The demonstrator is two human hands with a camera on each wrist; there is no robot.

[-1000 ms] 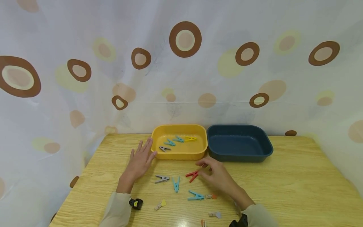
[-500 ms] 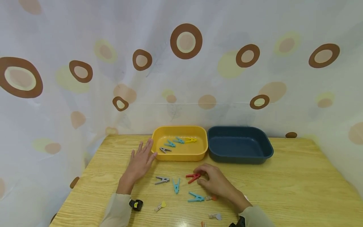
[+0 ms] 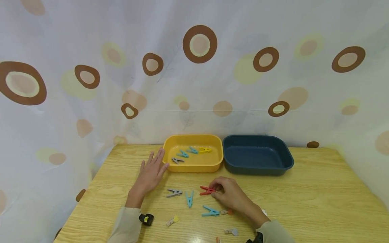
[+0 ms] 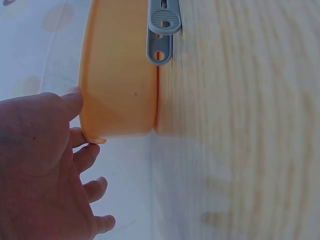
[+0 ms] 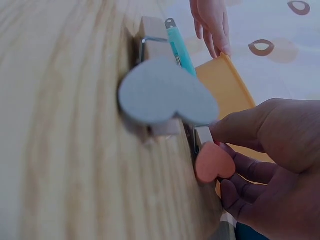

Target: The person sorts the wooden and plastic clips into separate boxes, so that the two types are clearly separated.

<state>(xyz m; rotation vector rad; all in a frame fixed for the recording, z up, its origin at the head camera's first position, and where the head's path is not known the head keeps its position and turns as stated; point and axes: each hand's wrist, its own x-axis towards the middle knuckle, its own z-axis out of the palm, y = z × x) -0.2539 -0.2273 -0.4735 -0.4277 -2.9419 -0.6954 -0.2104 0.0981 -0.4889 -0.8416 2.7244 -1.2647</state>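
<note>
My left hand (image 3: 149,177) rests against the left end of the yellow tray (image 3: 194,167), fingers spread. In the left wrist view its thumb and index finger touch the tray's rim (image 4: 86,90). My right hand (image 3: 233,195) pinches a red clothespin (image 3: 205,191) between thumb and fingers, low over the table, with its legs pointing left. In the right wrist view, two heart-topped clips largely cover that clothespin. Inside the tray lie a grey clothespin (image 3: 177,160), two light-blue ones (image 3: 183,154) and a yellow one (image 3: 205,150).
A dark blue tray (image 3: 258,170) stands right beside the yellow one. On the table (image 3: 319,202) lie a grey clothespin (image 3: 174,193), two light-blue clothespins (image 3: 189,199) and several small wooden clips with hearts, one yellow (image 3: 176,218), one grey (image 3: 234,232). A patterned curtain (image 3: 194,87) hangs behind.
My right hand has come down slightly and its fingers have closed on the red clothespin, which has turned a little. My left hand has stayed at the yellow tray.
</note>
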